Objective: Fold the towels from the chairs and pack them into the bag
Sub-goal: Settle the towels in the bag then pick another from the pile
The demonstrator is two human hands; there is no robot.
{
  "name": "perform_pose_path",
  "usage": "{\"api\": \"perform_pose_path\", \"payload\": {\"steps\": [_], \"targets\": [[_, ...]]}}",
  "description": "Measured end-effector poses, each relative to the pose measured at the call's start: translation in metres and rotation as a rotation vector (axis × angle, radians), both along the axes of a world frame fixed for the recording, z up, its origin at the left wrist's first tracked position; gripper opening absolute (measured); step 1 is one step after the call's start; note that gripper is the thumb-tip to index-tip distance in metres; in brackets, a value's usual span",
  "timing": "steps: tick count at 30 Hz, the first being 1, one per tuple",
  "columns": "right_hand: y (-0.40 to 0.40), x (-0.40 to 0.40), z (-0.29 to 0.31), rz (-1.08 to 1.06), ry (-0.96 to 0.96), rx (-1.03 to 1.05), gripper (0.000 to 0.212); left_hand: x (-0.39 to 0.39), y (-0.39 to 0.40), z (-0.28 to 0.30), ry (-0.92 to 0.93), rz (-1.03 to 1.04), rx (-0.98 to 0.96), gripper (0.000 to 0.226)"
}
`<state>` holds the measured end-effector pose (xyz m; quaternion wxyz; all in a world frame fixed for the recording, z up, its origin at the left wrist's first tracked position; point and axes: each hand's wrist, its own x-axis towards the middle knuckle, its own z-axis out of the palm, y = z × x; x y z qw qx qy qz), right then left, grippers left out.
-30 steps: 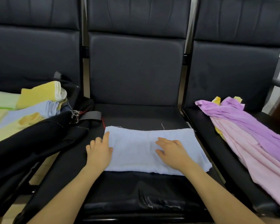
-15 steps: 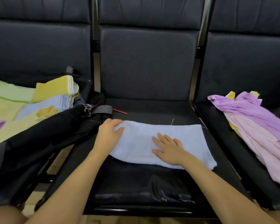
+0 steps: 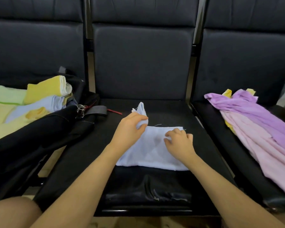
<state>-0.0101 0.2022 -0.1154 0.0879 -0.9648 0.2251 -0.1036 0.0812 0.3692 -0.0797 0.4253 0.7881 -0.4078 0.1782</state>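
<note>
A light blue towel (image 3: 151, 153) lies on the middle black chair seat (image 3: 155, 191), folded over to about half its width. My left hand (image 3: 130, 129) pinches the towel's left end and holds a corner of it up over the rest. My right hand (image 3: 179, 142) rests with curled fingers on the towel's right part, pressing it down. A black bag (image 3: 39, 134) lies open on the left chair with folded yellow (image 3: 44, 89) and blue towels (image 3: 39, 106) inside. Purple (image 3: 247, 111) and pink towels (image 3: 260, 145) lie loose on the right chair.
A pale green towel (image 3: 5, 96) sits at the far left of the bag. The bag's strap and metal clip (image 3: 80, 109) reach onto the middle seat, with a red strip (image 3: 115, 111) beside them. Chair backs rise behind. My knee (image 3: 11, 211) shows at bottom left.
My left hand has lifted the towel's left end and carried it rightward over the towel, halving its width. My right hand shifted slightly right and curled its fingers.
</note>
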Motion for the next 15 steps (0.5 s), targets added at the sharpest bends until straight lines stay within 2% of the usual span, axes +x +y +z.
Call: {"api": "perform_pose_path", "payload": {"steps": [1, 4, 8, 10, 13, 15], "targets": [[-0.006, -0.007, 0.001, -0.036, -0.002, 0.015, 0.025, -0.003, -0.009, -0.002, 0.016, -0.007, 0.004, 0.015], [-0.015, -0.022, 0.003, -0.092, -0.076, 0.264, 0.032, -0.02, -0.033, -0.006, 0.116, -0.016, -0.014, 0.012], [-0.017, -0.037, 0.01, -0.145, -0.276, 0.578, 0.038, -0.047, -0.056, -0.01, 0.368, -0.033, -0.18, 0.01], [-0.018, -0.039, 0.007, -0.159, -0.348, 0.648, 0.038, -0.052, -0.067, -0.017, 0.468, -0.081, -0.128, 0.013], [-0.023, -0.037, 0.002, -0.208, -0.475, 0.699, 0.037, -0.045, -0.072, -0.024, 0.566, -0.207, 0.056, 0.03], [-0.024, -0.036, 0.002, -0.185, -0.485, 0.639, 0.033, -0.035, -0.06, -0.021, 0.597, -0.161, 0.02, 0.029]]}}
